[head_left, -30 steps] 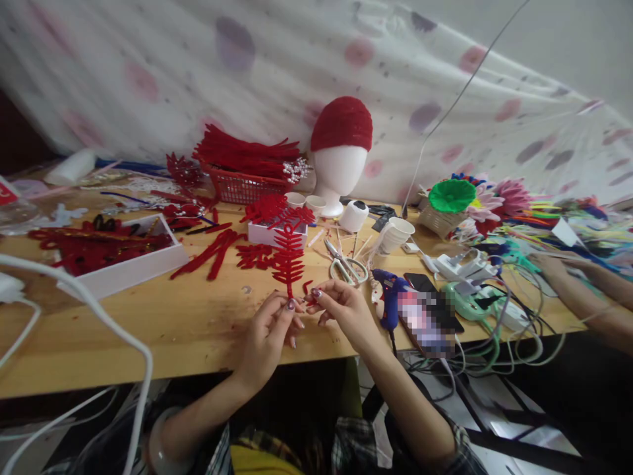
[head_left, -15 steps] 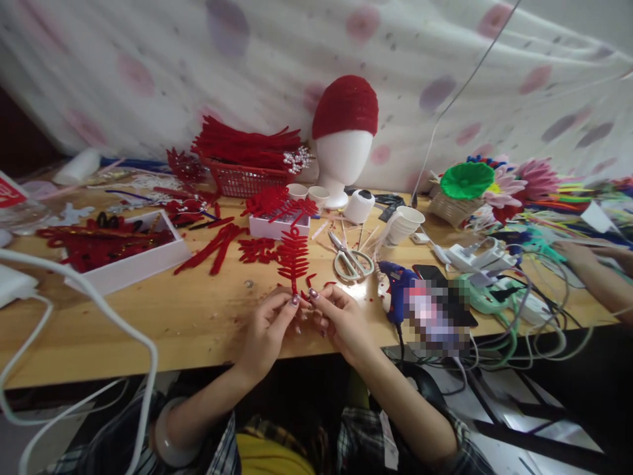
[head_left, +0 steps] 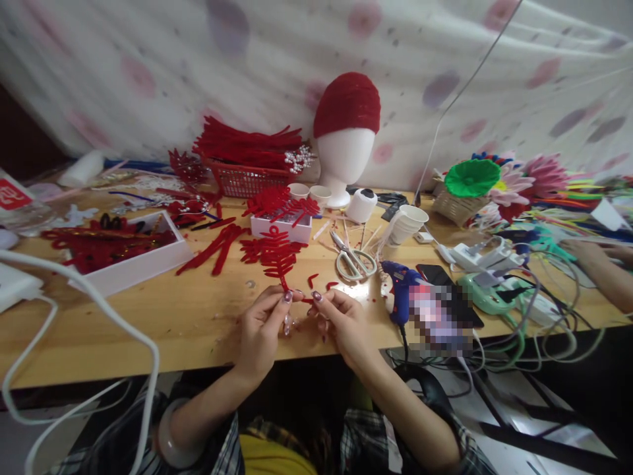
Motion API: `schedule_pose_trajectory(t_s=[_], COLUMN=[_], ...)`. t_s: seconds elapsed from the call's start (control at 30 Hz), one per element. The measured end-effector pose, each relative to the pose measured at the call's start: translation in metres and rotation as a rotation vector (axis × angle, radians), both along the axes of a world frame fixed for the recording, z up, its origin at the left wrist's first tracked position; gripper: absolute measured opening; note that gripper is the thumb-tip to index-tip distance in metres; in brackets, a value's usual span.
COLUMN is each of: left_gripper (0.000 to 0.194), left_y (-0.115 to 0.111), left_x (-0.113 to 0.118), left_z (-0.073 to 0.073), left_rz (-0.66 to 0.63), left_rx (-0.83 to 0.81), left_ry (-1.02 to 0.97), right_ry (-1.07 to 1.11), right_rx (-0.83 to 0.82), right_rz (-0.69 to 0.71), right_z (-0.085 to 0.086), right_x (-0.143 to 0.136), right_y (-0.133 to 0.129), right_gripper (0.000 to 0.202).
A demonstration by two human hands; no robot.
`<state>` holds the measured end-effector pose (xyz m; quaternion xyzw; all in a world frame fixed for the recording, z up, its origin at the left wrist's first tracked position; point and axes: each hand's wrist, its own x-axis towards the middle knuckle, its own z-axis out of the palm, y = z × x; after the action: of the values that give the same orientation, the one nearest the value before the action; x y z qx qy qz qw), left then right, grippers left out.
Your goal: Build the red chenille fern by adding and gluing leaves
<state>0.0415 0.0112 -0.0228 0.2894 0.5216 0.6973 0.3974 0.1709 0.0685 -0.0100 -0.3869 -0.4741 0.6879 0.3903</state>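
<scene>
My left hand (head_left: 262,330) is closed, thumb and fingers pinching the stem of a red pipe-cleaner sprig (head_left: 277,258). The sprig has a loop at its top and paired fuzzy leaves down both sides, and leans a little to the left. My right hand (head_left: 346,323) pinches a short red pipe-cleaner piece (head_left: 307,301) that points toward the stem; whether it touches the stem I cannot tell. Just beyond my fingers, loose red bits (head_left: 312,280) lie on the table (head_left: 198,323).
Scissors (head_left: 353,260), a blue glue gun (head_left: 399,290) and a phone (head_left: 445,310) lie to the right, beside tangled cables. A white box (head_left: 133,264) is at left. Behind are a red basket (head_left: 250,181) and a foam head (head_left: 345,155). Another person's hand (head_left: 593,257) is far right.
My hands have drawn slightly apart. The sprig has shifted left and tilted, and the short red piece now shows between my fingertips.
</scene>
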Motion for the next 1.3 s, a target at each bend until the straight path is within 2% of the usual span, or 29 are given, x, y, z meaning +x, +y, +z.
schedule_pose_trajectory(t_s=[0.33,0.6,0.7,0.93,1.07,1.3], left_gripper=[0.017,0.018,0.021,0.026,0.025,0.021], left_y=[0.007,0.007,0.006,0.001,0.000,-0.001], left_x=[-0.003,-0.002,-0.001,0.004,0.006,0.007], left_z=[0.003,0.003,0.003,0.007,0.012,0.010], left_rz=[-0.069,-0.102,-0.129,-0.224,-0.240,-0.252], left_rx=[0.051,0.044,0.024,-0.050,-0.052,-0.028], left_ry=[-0.159,-0.133,-0.081,0.121,0.276,0.505], right_ry=[-0.088,-0.122,-0.122,-0.120,-0.128,-0.149], right_rx=[0.098,0.201,0.254,0.438,0.526,0.418], right_rz=[-0.009,-0.042,-0.078,-0.257,-0.220,-0.107], right_z=[-0.003,-0.005,-0.003,0.005,0.008,0.005], right_x=[0.003,0.006,0.009,0.022,0.024,0.019], right_y=[0.004,0.004,0.005,0.014,0.014,0.012], right_gripper=[0.035,0.035,0.034,0.021,0.019,0.022])
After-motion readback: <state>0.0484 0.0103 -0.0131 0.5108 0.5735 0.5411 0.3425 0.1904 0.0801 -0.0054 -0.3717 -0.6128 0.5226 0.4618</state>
